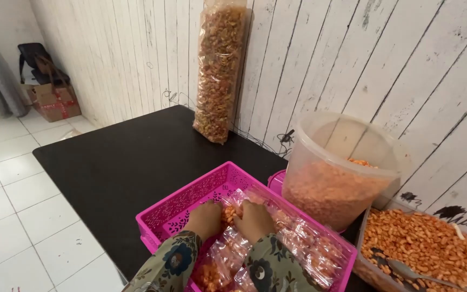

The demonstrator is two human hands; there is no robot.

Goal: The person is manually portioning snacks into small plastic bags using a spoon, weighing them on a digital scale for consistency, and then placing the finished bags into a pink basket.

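Snack packets are lying in the pink basket; both hands, left hand and right hand, are pressing one small packet between them, fingers curled onto it.

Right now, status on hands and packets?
Left hand and right hand both on small snack packets inside pink basket. Grip unclear. Nothing blocking.

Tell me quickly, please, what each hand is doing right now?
Left hand: resting on small clear snack packets in pink plastic basket; grip unclear.
Right hand: same, grip unclear.
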